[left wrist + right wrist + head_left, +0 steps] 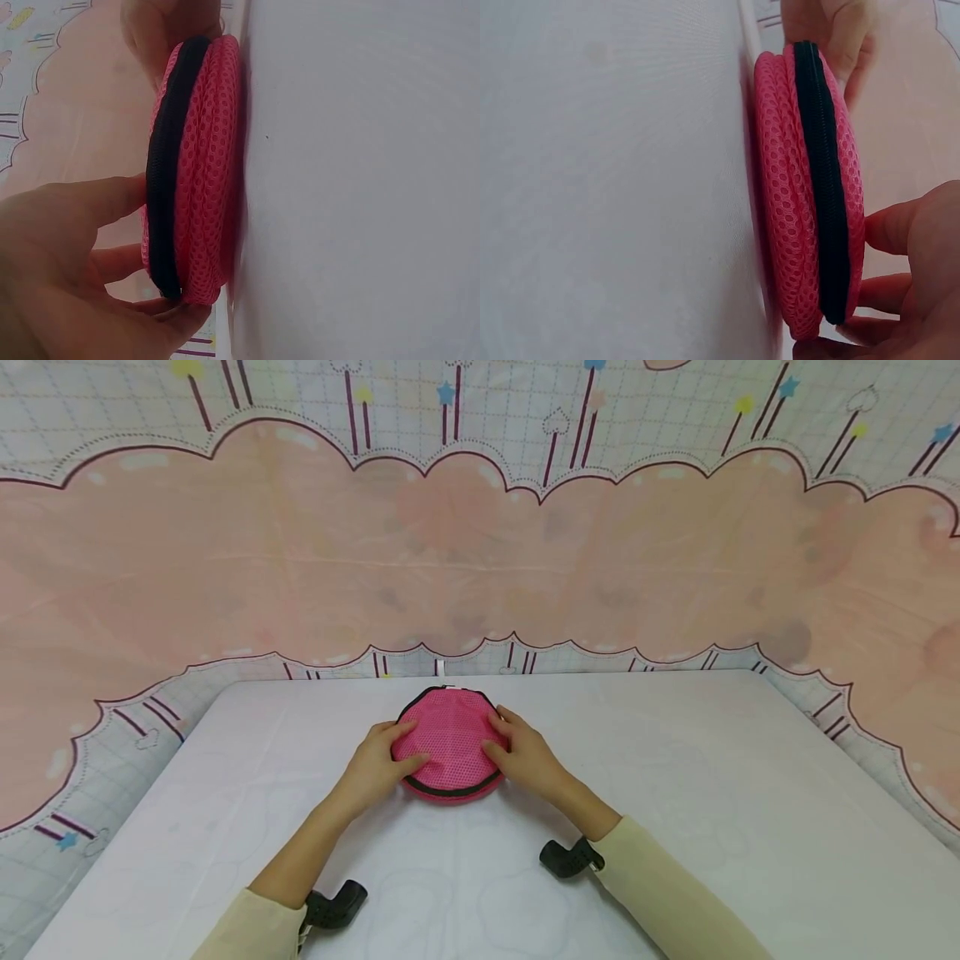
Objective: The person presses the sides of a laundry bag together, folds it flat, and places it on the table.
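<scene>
A round pink mesh zip pouch sits on the white table, its rim edged by a black zipper. The left hand grips its left edge, thumb on the top face and other fingers around the side. On the opposite edge, the right hand holds it the same way, its thumb over the mesh. Both wrist views show the pouch from the side, with folded mesh layers below the zipper and fingertips at its rim. What lies inside the pouch cannot be seen.
The white-covered table spreads out on all sides of the pouch. Behind it hangs a peach and white patterned cloth. Black wrist-worn devices sit by the cream sleeves.
</scene>
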`<state>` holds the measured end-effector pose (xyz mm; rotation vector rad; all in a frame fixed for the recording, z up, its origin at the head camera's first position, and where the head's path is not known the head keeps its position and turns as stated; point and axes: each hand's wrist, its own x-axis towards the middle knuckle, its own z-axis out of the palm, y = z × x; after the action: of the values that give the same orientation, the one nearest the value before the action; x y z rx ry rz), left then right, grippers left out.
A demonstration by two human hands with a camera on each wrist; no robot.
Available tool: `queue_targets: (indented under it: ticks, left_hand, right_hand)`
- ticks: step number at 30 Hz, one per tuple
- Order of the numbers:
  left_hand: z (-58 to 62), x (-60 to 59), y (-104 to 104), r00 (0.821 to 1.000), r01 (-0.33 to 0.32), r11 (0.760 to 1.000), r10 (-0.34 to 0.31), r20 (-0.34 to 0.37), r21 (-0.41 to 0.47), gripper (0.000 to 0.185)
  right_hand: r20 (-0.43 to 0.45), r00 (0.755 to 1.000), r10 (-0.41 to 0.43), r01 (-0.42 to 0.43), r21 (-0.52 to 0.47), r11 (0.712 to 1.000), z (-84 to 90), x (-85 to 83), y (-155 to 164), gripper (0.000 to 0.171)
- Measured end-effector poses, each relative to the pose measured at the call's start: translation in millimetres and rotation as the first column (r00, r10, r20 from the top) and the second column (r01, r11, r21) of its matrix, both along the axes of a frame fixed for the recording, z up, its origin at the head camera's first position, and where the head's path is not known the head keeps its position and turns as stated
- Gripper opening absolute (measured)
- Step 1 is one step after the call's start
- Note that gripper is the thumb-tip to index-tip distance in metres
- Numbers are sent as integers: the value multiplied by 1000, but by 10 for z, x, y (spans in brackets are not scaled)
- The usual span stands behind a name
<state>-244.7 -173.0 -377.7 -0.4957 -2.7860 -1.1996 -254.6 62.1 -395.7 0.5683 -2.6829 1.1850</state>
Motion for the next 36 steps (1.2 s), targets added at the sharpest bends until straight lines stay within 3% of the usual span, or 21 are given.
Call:
queue_targets:
  ticks: [6,12,16,20,24,28,36]
  left_hand:
    - [2,-9,14,990,54,992,-68,-120,-117,56]
    - [-41,-73,76,940,120,963,-188,-284,-240,52]
    - [-42,-153,137,950,115,965,-177,-259,-237,49]
    - [-59,-245,234,952,102,956,-174,-252,-276,68]
    - [-105,-289,303,943,85,917,-201,-266,-390,87]
    - [-155,-296,311,944,57,887,-197,-264,-458,88]
    - [-250,-312,256,958,91,923,-185,-222,-375,85]
  right_hand:
    - [-101,993,64,-48,154,987,14,-11,-9,52]
    - [-138,982,131,-92,261,961,39,-41,-41,45]
    - [-126,974,191,-144,308,940,111,-81,-81,42]
    - [-91,977,193,-157,304,940,164,-140,-101,45]
    - [-49,982,184,-158,332,930,147,-176,-113,53]
    - [-46,982,181,-153,355,922,97,-203,-128,54]
    - [-32,984,177,-155,351,923,30,-218,-126,64]
